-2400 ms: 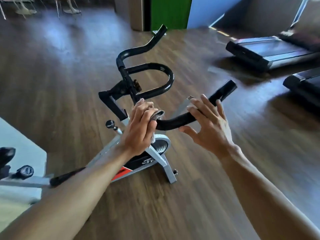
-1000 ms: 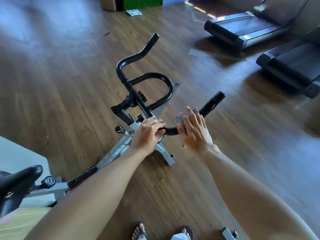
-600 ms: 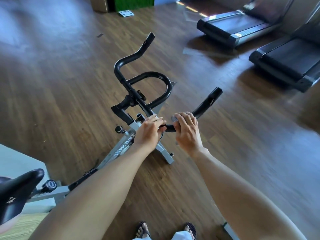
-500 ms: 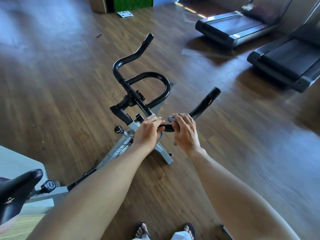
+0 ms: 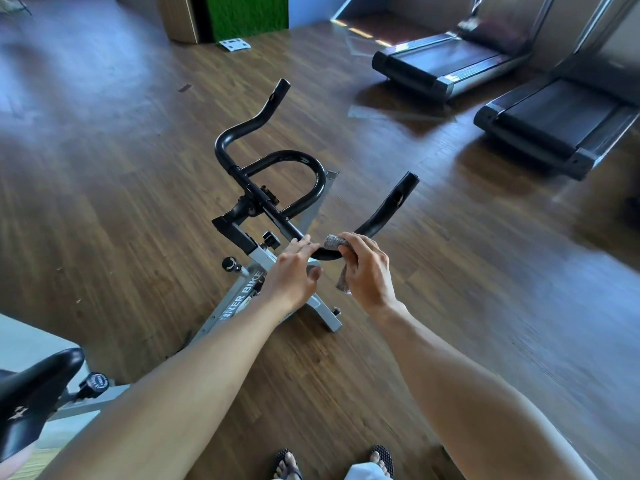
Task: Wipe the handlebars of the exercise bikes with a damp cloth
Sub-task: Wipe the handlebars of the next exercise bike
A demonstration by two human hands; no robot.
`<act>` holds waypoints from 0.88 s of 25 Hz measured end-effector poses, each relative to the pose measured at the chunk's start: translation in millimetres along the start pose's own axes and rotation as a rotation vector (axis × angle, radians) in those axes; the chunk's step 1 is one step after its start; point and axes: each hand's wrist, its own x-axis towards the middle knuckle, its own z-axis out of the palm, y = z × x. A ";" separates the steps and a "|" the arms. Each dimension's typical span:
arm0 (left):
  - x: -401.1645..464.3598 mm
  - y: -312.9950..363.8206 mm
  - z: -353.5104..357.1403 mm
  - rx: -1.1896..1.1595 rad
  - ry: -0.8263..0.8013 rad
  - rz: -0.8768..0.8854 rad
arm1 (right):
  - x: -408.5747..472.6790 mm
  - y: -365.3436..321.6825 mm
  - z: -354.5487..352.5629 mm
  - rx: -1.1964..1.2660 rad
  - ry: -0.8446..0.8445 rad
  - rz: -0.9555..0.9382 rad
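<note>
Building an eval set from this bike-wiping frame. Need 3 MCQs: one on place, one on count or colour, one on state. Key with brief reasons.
1. Where is the cloth?
A. on the saddle
B. draped over the handlebar's right bend
C. on the floor

2. How many treadmills are in view?
A. none
B. one
C. two

3. What is the left hand doing?
A. resting straight fingers on the bar
B. pinching the cloth
C. hanging clear of the bike

Key: 1 B, the cloth hangs over the handlebar beside the right hand, which grips it. 2 C, one treadmill and a second lie at the upper right. 3 A, its fingers lie flat on the bar, holding nothing.
</note>
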 end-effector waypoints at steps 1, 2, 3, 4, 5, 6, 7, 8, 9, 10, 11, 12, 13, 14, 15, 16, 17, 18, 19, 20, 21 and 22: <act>-4.3 3.2 1.7 -0.002 0.016 0.022 | -4.4 -1.5 -3.5 0.005 0.015 0.009; -8.5 5.9 4.1 -0.003 0.031 0.053 | -9.1 -2.4 -7.8 0.009 0.030 0.019; -12.9 7.9 7.9 -0.011 0.040 0.083 | -14.9 -1.5 -12.6 0.015 0.041 0.039; -17.3 9.4 12.7 -0.024 0.046 0.104 | -21.5 0.4 -17.5 0.020 0.044 0.069; -21.9 11.1 18.5 -0.037 0.049 0.118 | -28.5 4.0 -22.5 0.025 0.038 0.103; -27.3 14.3 26.4 -0.051 0.041 0.123 | -37.3 8.9 -28.9 0.023 0.033 0.133; -32.8 19.0 35.3 -0.066 0.025 0.121 | -46.1 15.3 -35.7 0.016 0.035 0.157; -38.1 25.2 45.5 -0.083 0.000 0.112 | -55.0 23.2 -43.1 0.010 0.040 0.180; -42.8 32.6 56.4 -0.096 -0.032 0.104 | -64.0 32.0 -50.3 0.009 0.051 0.207; -46.0 41.0 68.0 -0.099 -0.069 0.104 | -73.0 41.9 -58.1 0.009 0.065 0.236; -48.3 49.1 80.4 -0.091 -0.109 0.116 | -83.4 52.5 -65.9 0.004 0.079 0.266; -50.5 55.9 92.2 -0.073 -0.150 0.138 | -95.0 62.1 -73.3 -0.007 0.092 0.292; -51.8 62.4 104.0 -0.051 -0.189 0.168 | -107.4 72.8 -80.5 -0.021 0.104 0.320; -52.6 70.1 116.8 -0.023 -0.235 0.198 | -122.4 84.3 -89.3 -0.032 0.120 0.360; -53.7 76.8 129.8 0.007 -0.286 0.220 | -138.5 94.7 -97.3 -0.044 0.141 0.406; -54.1 83.9 142.6 0.039 -0.333 0.238 | -154.2 106.3 -105.1 -0.057 0.160 0.448; -55.2 92.5 157.7 0.069 -0.383 0.261 | -171.8 119.1 -114.3 -0.066 0.177 0.502; -58.0 99.7 169.7 0.100 -0.432 0.277 | -188.7 128.3 -121.5 -0.076 0.191 0.546; -60.0 105.1 177.5 0.131 -0.464 0.294 | -200.9 134.1 -126.4 -0.089 0.203 0.568; -62.1 114.6 190.2 0.167 -0.501 0.325 | -215.9 141.9 -135.1 -0.101 0.223 0.602; -63.1 122.2 200.5 0.192 -0.528 0.353 | -228.4 147.1 -141.8 -0.112 0.241 0.639; -64.6 129.0 208.1 0.211 -0.549 0.377 | -240.4 150.4 -147.0 -0.123 0.253 0.675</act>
